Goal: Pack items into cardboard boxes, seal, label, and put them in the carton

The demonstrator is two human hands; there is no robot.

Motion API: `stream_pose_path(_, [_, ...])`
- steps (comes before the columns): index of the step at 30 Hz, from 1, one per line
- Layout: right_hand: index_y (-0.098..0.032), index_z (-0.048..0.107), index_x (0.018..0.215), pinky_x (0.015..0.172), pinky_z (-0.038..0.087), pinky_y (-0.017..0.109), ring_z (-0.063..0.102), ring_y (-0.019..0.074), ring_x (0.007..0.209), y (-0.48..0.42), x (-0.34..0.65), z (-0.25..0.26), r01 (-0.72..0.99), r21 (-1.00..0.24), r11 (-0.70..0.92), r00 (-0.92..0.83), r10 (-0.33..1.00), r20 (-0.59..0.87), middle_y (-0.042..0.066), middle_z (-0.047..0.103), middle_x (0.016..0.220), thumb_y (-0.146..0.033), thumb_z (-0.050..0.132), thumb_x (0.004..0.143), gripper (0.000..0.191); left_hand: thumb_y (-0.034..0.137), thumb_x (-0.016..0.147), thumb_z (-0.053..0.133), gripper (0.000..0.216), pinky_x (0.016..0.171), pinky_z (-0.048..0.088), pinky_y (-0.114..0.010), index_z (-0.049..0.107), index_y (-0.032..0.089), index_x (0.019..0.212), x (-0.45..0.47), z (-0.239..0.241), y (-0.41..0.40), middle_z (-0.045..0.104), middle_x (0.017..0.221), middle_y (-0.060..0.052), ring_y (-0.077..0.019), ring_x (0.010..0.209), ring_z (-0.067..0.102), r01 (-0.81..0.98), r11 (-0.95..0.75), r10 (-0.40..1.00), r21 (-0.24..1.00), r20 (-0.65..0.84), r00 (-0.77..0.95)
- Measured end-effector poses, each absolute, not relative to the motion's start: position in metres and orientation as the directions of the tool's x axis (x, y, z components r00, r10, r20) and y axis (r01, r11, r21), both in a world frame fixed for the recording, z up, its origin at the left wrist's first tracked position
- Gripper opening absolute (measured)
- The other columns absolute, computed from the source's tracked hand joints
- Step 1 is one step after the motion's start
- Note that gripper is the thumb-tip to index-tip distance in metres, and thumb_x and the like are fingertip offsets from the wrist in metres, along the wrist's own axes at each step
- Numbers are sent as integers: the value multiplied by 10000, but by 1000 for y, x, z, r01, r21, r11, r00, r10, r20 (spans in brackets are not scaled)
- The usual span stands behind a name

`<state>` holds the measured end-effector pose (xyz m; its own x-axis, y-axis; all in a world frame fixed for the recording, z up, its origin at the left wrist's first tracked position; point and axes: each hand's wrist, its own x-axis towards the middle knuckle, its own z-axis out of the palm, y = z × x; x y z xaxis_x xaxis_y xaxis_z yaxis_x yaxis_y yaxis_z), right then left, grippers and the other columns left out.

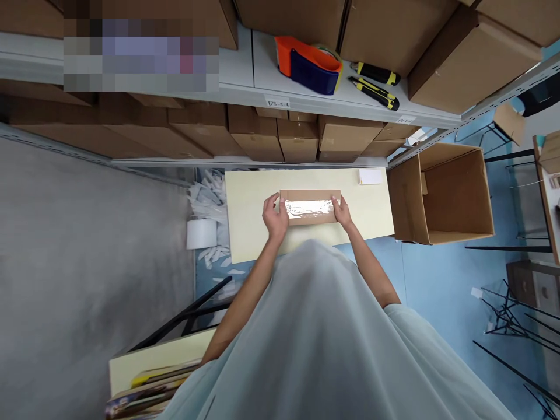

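Observation:
A long, flat cardboard box (310, 220) with a shiny strip of clear tape along its top is held level over the pale yellow table (249, 227). My left hand (275, 218) grips its left end, thumb on top. At the opposite end my right hand (342, 211) has its thumb on the upper face and its fingers along the side. The fingers under the box are partly hidden. Behind it, near the table's back right corner, lies a small white label or card (370, 176).
On the shelf (236, 70) above are an orange and blue tape dispenser (310, 65), two yellow-black utility knives (375, 87) and cardboard boxes. A large open carton (455, 198) stands right of the table. A white roll (201, 234) and paper scraps (212, 198) lie left.

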<state>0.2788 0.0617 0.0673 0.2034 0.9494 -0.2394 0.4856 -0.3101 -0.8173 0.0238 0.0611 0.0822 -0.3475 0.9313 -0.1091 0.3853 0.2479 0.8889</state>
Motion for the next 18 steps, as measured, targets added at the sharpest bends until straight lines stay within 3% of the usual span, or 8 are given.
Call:
stream_pose_path(5, [-110,580,1533,1203,506,457,666,310,1375,61,279,72,407,-839,-360,207,931,-299,187,715,1474,-866,394,1000,943,497,991,644,322,1041,609,-381,759,197,1015,19,122,58,767,1071,-90,-229,1096,735,265,112,961,958,-37,-273])
stream_pose_path(11, [-110,643,1448,1187,520,467,684,320,1342,59,281,73,406,-856,-321,197,945,-261,187,740,1431,-871,427,986,916,540,940,732,337,1046,618,-397,728,203,935,17,157,48,769,1038,-75,-224,1050,746,113,53,978,992,-28,-208])
stream_pose_path(18, [-110,677,1387,1183,518,490,688,334,1321,57,280,75,424,-849,-317,214,945,-246,199,757,1390,-847,444,1001,864,548,997,633,346,1062,609,-403,715,213,1016,0,167,39,775,1110,-76,-236,1111,744,104,99,988,990,-86,-127])
